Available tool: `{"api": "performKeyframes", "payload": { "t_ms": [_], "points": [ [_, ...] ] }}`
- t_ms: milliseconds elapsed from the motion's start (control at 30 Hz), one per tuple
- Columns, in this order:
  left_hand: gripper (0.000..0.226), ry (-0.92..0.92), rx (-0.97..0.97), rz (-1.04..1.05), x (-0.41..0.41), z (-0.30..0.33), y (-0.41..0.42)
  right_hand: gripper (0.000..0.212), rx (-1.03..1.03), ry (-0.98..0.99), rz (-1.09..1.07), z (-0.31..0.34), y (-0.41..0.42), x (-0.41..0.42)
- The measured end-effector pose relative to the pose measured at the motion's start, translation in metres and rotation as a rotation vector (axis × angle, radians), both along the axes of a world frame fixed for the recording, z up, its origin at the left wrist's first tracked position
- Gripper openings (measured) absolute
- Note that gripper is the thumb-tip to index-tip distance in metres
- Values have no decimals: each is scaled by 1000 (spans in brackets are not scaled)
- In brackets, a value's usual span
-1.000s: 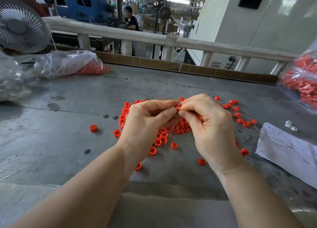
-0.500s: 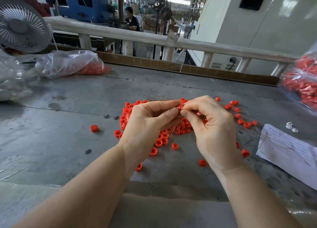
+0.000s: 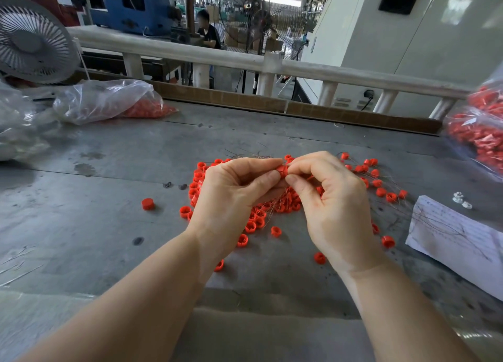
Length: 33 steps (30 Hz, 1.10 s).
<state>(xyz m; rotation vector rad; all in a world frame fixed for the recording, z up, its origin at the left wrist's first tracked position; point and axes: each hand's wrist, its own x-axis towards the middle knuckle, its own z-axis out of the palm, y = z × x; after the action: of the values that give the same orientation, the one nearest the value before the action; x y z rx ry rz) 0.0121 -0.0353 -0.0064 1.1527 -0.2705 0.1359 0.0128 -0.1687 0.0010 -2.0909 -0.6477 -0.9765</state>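
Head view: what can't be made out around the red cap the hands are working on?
Red cap, head view: left hand and right hand pinch it; fingertips cover most of it.
Pile of caps: middle hidden behind both hands.
Bag of red parts: cut off by the right edge.
Paper sheet: writing too small to read.

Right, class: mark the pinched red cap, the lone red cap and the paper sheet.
pinched red cap point(image 3: 283, 170): head view, its visible side.
lone red cap point(image 3: 147, 203): head view, its middle.
paper sheet point(image 3: 462, 242): head view, bare middle.
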Motion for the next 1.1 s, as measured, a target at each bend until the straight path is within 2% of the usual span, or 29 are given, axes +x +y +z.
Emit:
{"api": "performKeyframes", "payload": {
  "t_ms": [567,933,1100],
  "points": [
    [16,-55,47,60,-3,1,-4,7,98,86,-2,0,3,-3],
    [18,-88,134,119,-4,0,-4,7,27,24,-50,1,5,-5],
    [19,35,-53,-40,-2,1,-3,6,49,-12,-18,0,4,-4]
  ]
}}
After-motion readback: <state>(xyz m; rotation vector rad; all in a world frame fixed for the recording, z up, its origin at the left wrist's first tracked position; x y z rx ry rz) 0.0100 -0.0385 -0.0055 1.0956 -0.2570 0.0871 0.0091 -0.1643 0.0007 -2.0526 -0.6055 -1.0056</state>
